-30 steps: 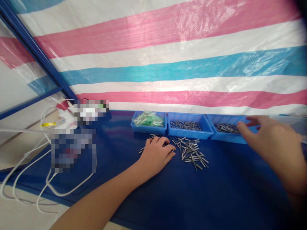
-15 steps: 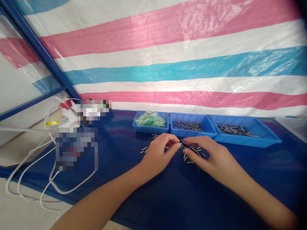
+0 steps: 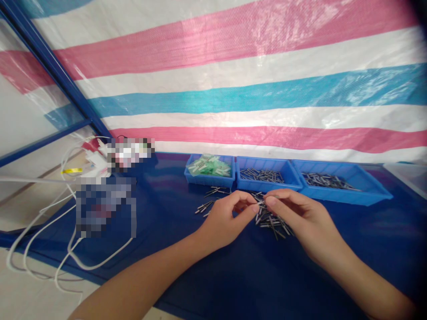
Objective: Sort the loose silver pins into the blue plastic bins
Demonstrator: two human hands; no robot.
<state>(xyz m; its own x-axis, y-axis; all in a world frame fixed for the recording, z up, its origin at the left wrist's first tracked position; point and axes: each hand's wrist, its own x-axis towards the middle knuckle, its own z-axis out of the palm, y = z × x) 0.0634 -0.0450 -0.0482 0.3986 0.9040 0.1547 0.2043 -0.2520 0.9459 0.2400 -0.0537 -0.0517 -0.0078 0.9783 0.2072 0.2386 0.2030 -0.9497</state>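
Thin dark and silvery metal pieces (image 3: 275,224) lie in a loose pile on the blue table, under and between the hands. A smaller scatter of similar pieces (image 3: 203,207) is to the left. My left hand (image 3: 230,218) pinches a small metal piece between thumb and index finger at the pile's left side. Close by on the right, my right hand (image 3: 298,213) has its thumb and fingertips pressed together at the other end of that piece; whatever else lies between them is too small to tell.
Behind the hands stand three blue bins: the left one (image 3: 210,181) with green-and-white packets, the middle (image 3: 270,183) and right (image 3: 347,195) with metal pieces. White cables (image 3: 110,262) and pixelated items occupy the left. A striped sheet (image 3: 213,102) hangs behind.
My right hand has closed its thumb against its fingers. My left hand has shifted slightly right and down, uncovering more of the left scatter.
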